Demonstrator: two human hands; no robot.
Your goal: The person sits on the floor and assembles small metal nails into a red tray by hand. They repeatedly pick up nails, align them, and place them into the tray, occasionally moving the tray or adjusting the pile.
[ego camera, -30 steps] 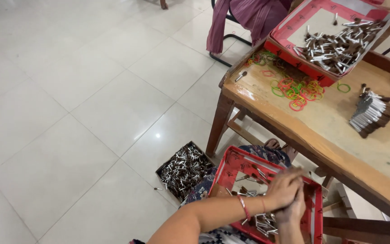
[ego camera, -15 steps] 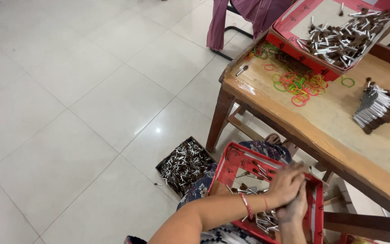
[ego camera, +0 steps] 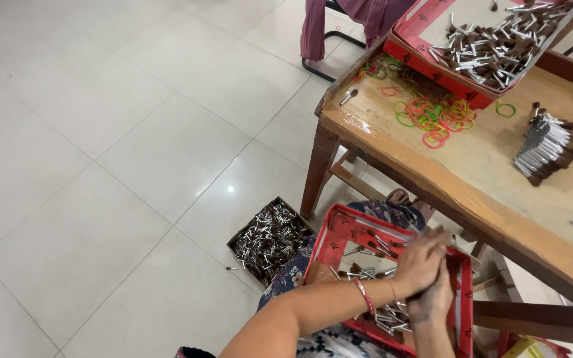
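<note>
Head view, looking down past a wooden table (ego camera: 492, 192) w/ a red tray on the person's lap (ego camera: 339, 232). Both hands are pressed together over the lap tray's right part: left hand (ego camera: 420, 260) lies on top, fingers flat & blurred, palm facing the right hand (ego camera: 432, 298), which sits underneath w/ fingers curled up against it. Something thin seems caught btwn the palms, but can't tell what; grip itself is hidden by the left hand, so can't tell whether either hand is closed on anything. Red bangle (ego camera: 365, 296) on the left wrist. Inside the lap tray lie small brushes (ego camera: 366, 273) w/ silver ferrules & dark tips, scattered loose, some just below the hands. On the tiled floor (ego camera: 101, 166), just left of the lap tray, an open box of metal pieces (ego camera: 268, 237) sits beside the table leg; one piece lies on the tile near its lower left corner. On the table: a loose heap of coloured rubber bands (ego camera: 432, 114) (green, pink, yellow, orange) near the far edge, a neat bundle of brushes (ego camera: 544, 147) to the right, well apart from the hands, one lone brush (ego camera: 348, 97) at the left corner. A second red tray (ego camera: 426, 56) at the table's far side holds a pile of the same brushes. Purple cloth (ego camera: 366, 13) hangs over a chair frame beyond the table.
</note>
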